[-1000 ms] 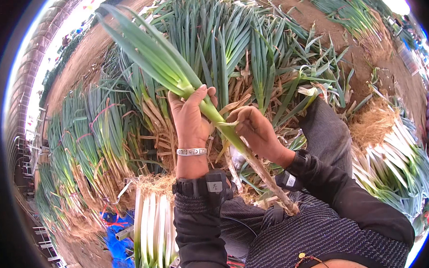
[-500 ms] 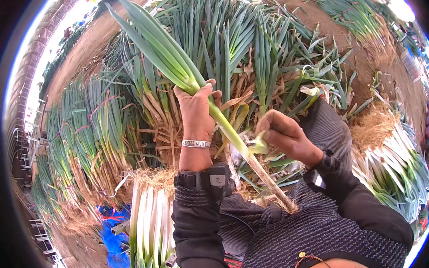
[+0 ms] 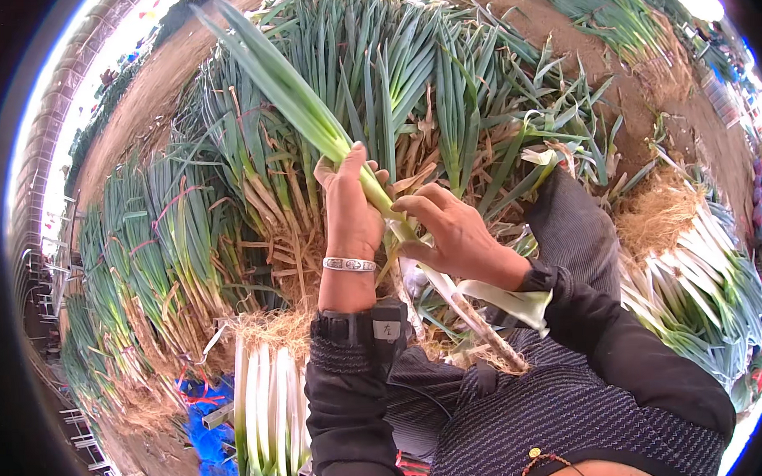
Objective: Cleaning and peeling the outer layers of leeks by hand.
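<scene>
A long leek (image 3: 305, 94) slants across the middle, its green leaves up to the left and its dirty root end low against my dark lap. My left hand (image 3: 352, 201) is wrapped round the stalk just below the leaves. My right hand (image 3: 458, 235) is closed with thumb and fingers on the stalk a little lower down. A pale peeled strip of outer layer (image 3: 511, 305) hangs beside the stalk under my right wrist. The lower stalk still carries brownish skin toward the roots.
Leeks with green tops (image 3: 341, 50) stand heaped ahead, and tied bundles (image 3: 159, 237) line the left. White-stemmed leeks with roots up lie at lower left (image 3: 269, 393) and right (image 3: 689, 294). Blue plastic (image 3: 210, 441) lies beside a metal frame at lower left.
My right hand has moved up and left from beside the stalk onto it. The loose strip now hangs lower, near my right wrist. The left hand keeps its hold.
</scene>
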### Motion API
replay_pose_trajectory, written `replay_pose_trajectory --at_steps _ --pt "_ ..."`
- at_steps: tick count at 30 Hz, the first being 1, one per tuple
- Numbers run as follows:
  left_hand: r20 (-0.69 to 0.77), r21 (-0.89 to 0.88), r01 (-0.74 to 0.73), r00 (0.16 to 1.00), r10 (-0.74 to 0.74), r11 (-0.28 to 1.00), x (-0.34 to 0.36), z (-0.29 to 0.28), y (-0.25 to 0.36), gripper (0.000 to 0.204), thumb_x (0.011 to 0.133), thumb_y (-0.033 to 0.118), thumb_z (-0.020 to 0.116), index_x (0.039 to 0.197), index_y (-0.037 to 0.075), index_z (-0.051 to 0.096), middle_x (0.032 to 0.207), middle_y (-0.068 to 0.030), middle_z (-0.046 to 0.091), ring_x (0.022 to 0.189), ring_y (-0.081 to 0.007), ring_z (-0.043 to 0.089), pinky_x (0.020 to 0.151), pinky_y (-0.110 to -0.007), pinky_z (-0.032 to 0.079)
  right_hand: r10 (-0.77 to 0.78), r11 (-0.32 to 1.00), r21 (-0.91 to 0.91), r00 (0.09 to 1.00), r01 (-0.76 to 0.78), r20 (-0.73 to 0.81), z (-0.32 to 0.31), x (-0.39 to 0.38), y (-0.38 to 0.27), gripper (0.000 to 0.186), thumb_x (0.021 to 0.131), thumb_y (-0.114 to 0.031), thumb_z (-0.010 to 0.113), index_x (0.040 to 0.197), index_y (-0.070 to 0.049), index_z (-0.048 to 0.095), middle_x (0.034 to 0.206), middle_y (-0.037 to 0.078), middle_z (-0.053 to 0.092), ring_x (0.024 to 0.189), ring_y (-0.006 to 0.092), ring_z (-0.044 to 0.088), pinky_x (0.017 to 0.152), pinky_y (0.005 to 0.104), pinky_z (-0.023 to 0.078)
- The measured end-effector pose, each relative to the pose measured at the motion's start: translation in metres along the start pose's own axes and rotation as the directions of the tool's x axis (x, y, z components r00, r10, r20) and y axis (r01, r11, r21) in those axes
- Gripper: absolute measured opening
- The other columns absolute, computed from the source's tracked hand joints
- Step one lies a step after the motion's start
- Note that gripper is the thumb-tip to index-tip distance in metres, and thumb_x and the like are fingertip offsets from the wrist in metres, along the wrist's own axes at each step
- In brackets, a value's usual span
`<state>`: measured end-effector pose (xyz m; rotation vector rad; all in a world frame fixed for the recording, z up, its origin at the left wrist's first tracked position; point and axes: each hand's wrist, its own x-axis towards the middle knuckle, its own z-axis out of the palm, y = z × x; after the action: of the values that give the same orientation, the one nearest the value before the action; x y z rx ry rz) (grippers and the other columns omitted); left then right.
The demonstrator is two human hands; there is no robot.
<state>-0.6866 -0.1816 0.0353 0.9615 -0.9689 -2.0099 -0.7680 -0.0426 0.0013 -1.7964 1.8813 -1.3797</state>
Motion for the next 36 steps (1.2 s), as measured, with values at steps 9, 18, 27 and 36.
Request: replay_pose_trajectory --at_steps 9,18,27,36 --pt "0.061 -0.088 0.053 0.997 -0.047 0.995 0.018 -0.019 -0.021 0.023 0.093 0.015 0.063 0.111 0.006 0.051 0.088 -0.0068 0.058 0.076 -0.0203 0.058 0.063 -0.041 0.052 -0.033 0.994 0.100 0.994 0.043 -0.101 0.008 0.005 0.004 0.018 0.077 -0.013 0.074 0.087 -0.006 0.061 0.092 0.010 0.057 0.083 0.0277 0.062 0.067 0.0368 0.050" --pt "0.047 -0.190 0.269 0.963 -0.264 0.944 0.012 -0.020 -0.016 0.024 0.094 0.029 0.063 0.102 0.008 0.055 0.087 -0.0047 0.059 0.067 -0.0160 0.056 0.059 -0.033 0.048 0.325 0.427 0.741 0.853 -0.518 0.409 -0.054 -0.037 -0.016 0.012 0.092 -0.010 0.064 0.092 0.000 0.058 0.076 0.003 0.062 0.063 0.0090 0.060 0.058 0.0232 0.050" --pt "0.089 -0.128 0.245 0.968 -0.235 0.961 0.014 -0.013 -0.022 0.024 0.095 0.031 0.061 0.102 0.011 0.051 0.080 -0.0026 0.054 0.064 -0.0144 0.052 0.057 -0.032 0.046 -0.026 0.603 0.748 0.931 -0.277 0.365 -0.065 -0.042 0.004 0.021 0.086 -0.020 0.071 0.095 -0.002 0.064 0.082 0.007 0.060 0.069 0.0135 0.060 0.059 0.0283 0.049" --pt "0.012 -0.106 0.217 0.976 -0.216 0.971 0.016 -0.014 -0.023 0.018 0.095 0.023 0.061 0.102 0.012 0.050 0.078 -0.0038 0.055 0.064 -0.0182 0.054 0.057 -0.036 0.047 -0.128 0.992 0.052 0.955 0.118 0.266 -0.032 -0.050 -0.009 0.015 0.079 -0.017 0.072 0.086 -0.007 0.063 0.083 0.006 0.057 0.078 0.0242 0.060 0.066 0.0377 0.049"
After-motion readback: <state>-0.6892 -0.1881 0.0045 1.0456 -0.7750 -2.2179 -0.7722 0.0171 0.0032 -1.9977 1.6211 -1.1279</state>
